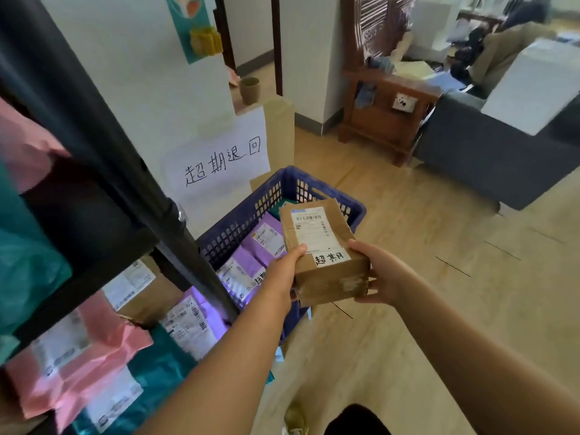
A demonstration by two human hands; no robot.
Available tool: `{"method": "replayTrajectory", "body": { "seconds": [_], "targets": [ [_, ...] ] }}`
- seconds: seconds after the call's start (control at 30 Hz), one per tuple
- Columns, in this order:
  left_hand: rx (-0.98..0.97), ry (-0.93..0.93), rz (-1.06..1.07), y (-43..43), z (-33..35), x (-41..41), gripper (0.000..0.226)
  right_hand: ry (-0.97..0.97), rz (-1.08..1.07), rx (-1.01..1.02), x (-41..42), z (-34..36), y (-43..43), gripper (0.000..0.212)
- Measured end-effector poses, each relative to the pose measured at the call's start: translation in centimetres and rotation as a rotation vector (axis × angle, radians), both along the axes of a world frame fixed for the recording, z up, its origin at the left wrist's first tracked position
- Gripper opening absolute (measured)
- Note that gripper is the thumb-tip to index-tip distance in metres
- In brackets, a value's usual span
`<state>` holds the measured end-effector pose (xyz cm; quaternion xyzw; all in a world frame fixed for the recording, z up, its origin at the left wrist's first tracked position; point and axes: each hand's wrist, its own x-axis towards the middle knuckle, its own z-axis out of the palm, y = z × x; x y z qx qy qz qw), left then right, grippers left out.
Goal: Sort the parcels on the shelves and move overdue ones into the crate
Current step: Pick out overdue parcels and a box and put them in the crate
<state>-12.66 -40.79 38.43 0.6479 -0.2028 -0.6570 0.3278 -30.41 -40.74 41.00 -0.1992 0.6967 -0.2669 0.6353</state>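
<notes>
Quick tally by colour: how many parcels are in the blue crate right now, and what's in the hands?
Purple mailers in the blue crate: 2 ()
Teal parcels in the crate, mostly hidden: 1
Brown cardboard boxes held over the crate by left hand and right hand: 1
Total: 4

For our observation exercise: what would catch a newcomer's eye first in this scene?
First, the brown cardboard parcel held centre frame by the left hand and right hand, above a blue crate of purple mailers. Next, the handwritten white sign behind the crate.
</notes>
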Motion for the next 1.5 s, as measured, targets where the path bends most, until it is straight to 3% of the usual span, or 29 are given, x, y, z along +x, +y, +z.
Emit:
{"method": "replayTrajectory", "body": {
  "seconds": [0.23, 0.4, 0.6, 0.7, 0.83, 1.03, 1.2, 1.33, 1.5],
  "targets": [
    [0.056, -0.015, 0.219, -4.3, -2.8, 0.6, 0.025, -0.009, 0.139, 0.096, 1.3, -2.2, -8.3, 0.048],
    [0.101, -0.071, 0.433, -5.7, -4.9, 1.1, 0.031, 0.024, 0.31, 0.164, 3.2, -4.4, -13.6, 0.052],
    [0.21, -0.216, 0.573, -5.7, -10.4, 1.6, 0.063, 0.079, 0.571, 0.18, 6.9, -8.1, -17.2, 0.025],
    [0.241, -0.287, 0.603, -5.5, -12.4, 2.1, 0.051, 0.082, 0.71, 0.166, 8.9, -11.2, -18.0, 0.029],
    [0.292, -0.436, 0.562, -5.7, -14.8, 3.7, 0.044, 0.073, 0.796, 0.214, 11.0, -14.8, -18.7, 0.036],
    [0.309, -0.672, 0.429, -5.9, -17.7, 5.3, 0.035, 0.016, 0.855, 0.238, 13.3, -18.6, -19.4, 0.021],
    [0.264, -0.835, 0.318, -6.7, -19.1, 6.1, 0.051, 0.039, 0.899, 0.212, 16.0, -21.4, -20.1, 0.018],
    [0.205, -0.948, 0.177, -6.2, -19.7, 4.8, 0.052, 0.096, 0.927, 0.223, 17.6, -23.3, -19.6, 0.029],
    [0.249, -0.799, 0.045, -5.7, -20.9, 4.5, 0.054, 0.173, 1.021, 0.143, 18.6, -25.0, -19.0, 0.041]
  ]
}}
